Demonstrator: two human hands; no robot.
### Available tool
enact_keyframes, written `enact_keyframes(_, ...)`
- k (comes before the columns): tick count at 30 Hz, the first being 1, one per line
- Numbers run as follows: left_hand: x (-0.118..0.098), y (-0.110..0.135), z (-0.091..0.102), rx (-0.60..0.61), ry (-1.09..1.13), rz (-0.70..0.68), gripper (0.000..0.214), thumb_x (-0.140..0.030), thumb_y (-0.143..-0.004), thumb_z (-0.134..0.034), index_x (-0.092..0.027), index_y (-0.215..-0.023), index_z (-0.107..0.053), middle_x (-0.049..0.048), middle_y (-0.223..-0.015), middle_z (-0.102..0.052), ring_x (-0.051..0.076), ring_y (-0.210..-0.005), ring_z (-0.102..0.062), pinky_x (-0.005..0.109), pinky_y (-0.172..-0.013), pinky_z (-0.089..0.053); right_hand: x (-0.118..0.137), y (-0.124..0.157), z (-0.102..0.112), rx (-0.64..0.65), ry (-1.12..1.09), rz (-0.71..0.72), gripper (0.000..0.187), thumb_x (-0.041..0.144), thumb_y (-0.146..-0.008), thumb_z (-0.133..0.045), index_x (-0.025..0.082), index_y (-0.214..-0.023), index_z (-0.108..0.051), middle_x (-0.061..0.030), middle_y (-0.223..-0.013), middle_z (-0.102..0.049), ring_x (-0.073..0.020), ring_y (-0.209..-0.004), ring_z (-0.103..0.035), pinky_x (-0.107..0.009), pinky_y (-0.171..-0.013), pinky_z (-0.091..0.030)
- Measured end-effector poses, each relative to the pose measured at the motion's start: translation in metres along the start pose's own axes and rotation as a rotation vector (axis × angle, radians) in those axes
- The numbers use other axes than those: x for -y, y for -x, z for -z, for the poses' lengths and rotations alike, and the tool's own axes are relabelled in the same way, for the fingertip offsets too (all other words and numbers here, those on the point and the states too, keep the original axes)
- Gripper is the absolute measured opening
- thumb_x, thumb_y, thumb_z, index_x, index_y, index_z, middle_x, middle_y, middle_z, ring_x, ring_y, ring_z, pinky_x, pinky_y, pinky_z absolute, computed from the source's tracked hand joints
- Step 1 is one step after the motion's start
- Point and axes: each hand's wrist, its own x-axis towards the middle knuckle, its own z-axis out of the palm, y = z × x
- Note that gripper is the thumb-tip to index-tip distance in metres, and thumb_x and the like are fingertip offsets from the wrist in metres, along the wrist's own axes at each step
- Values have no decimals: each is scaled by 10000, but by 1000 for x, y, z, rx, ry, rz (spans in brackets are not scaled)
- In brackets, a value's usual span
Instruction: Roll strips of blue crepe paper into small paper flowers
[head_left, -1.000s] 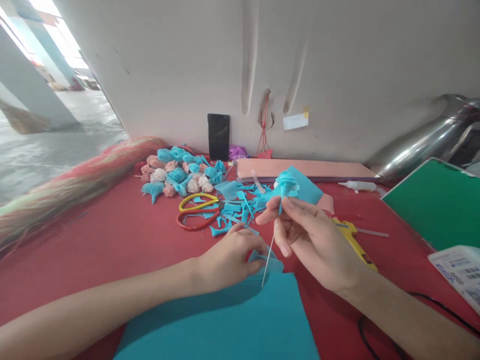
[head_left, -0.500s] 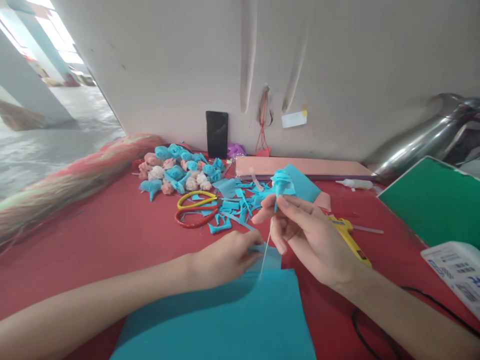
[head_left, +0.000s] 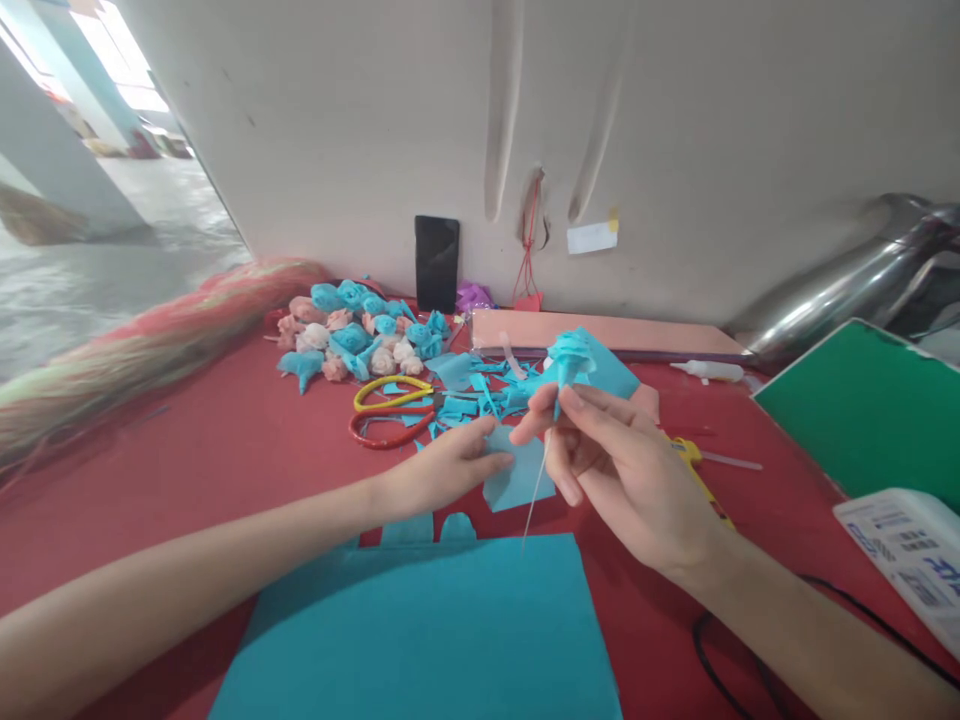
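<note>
My right hand [head_left: 626, 455] is closed, pinching the base of a blue paper flower [head_left: 571, 352]. A thin pale stem [head_left: 535, 500] slants down from the flower. My left hand [head_left: 442, 465] pinches the left edge of a light blue paper piece [head_left: 525, 475] between thumb and fingers. Below both hands lies a large blue sheet or pad [head_left: 427, 630]. At its upper edge sit small cut blue pieces [head_left: 409, 530], partly under my left forearm.
Scissors [head_left: 394, 442] with red and yellow handles lie by blue scraps [head_left: 457, 408]. Behind are finished paper flowers [head_left: 352, 340], a phone [head_left: 436, 265] and pink sheets [head_left: 600, 330]. To the right are a yellow glue gun [head_left: 709, 480], a white bottle [head_left: 709, 370] and a green board [head_left: 870, 410].
My left hand has moved up and left with the light blue paper piece, away from the large sheet. Small cut pieces now show there. My right hand still holds the flower, slightly turned.
</note>
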Motion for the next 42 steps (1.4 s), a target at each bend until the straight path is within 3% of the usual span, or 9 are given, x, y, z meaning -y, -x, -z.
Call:
enact_keyframes(5,-20,-4,21,-134,244,13,170,-266,-913,-596,-122,-1003,-606,40,-917,-659,155,-791,-635,321,-744,-536,10,2,5,-1,262,156,249,315,-957,-540,274,-829,-749,34,-763,-729,-53,-482,-502,-207,-526,-423)
enact_keyframes(10,-36,-5,37,-243,473,-19,135,-279,-821,-631,-148,-848,-609,23,-788,-677,153,-725,-647,284,-739,-531,16,0,14,-70,582,330,227,312,-952,-552,275,-787,-704,46,-944,-733,-77,-747,-577,-163,-686,-464)
enact_keyframes(14,-41,-4,39,-244,553,-26,120,-245,-787,-649,-140,-843,-634,42,-787,-693,155,-698,-650,270,-701,-545,15,-4,16,-84,685,332,241,287,-957,-530,261,-772,-682,39,-1000,-737,-91,-893,-646,-165,-830,-501)
enact_keyframes(18,-45,-2,38,-215,550,-30,113,-229,-785,-653,-137,-850,-644,57,-791,-706,162,-684,-654,272,-677,-556,13,-5,14,-83,661,313,222,296,-958,-527,262,-786,-663,37,-1010,-746,-104,-921,-683,-165,-802,-541)
enact_keyframes(25,-37,-3,34,-213,387,-78,169,-296,-827,-600,-145,-900,-606,59,-803,-682,189,-740,-668,308,-714,-559,13,-3,10,-113,638,337,215,303,-955,-537,258,-787,-663,26,-963,-757,-119,-898,-710,-183,-792,-585)
enact_keyframes(28,-34,-3,32,-292,245,-171,220,-335,-857,-559,-170,-1003,-562,67,-968,-664,218,-911,-653,328,-790,-538,13,-3,9,-143,637,345,207,299,-945,-549,250,-786,-672,8,-965,-753,-154,-945,-709,-218,-776,-603)
enact_keyframes(32,-41,4,32,-421,-8,-380,388,-327,-791,-653,-193,-1135,-536,77,-1228,-567,256,-1206,-488,369,-1049,-384,13,-4,9,-177,579,289,202,317,-929,-567,238,-781,-679,-10,-944,-741,-183,-995,-697,-245,-782,-607)
enact_keyframes(37,-52,13,33,-493,-262,-524,500,-296,-724,-752,-215,-1189,-589,95,-1374,-504,302,-1313,-368,403,-1138,-230,13,-3,9,-139,516,218,203,356,-920,-581,231,-783,-663,-24,-989,-739,-204,-996,-694,-304,-802,-609)
enact_keyframes(42,-52,13,39,-423,-315,-494,47,-277,-740,-745,-254,-703,-728,20,-868,-729,245,-945,-623,443,-1149,-196,13,0,9,-91,495,184,227,401,-917,-581,220,-798,-650,-47,-976,-724,-228,-1016,-678,-354,-813,-608)
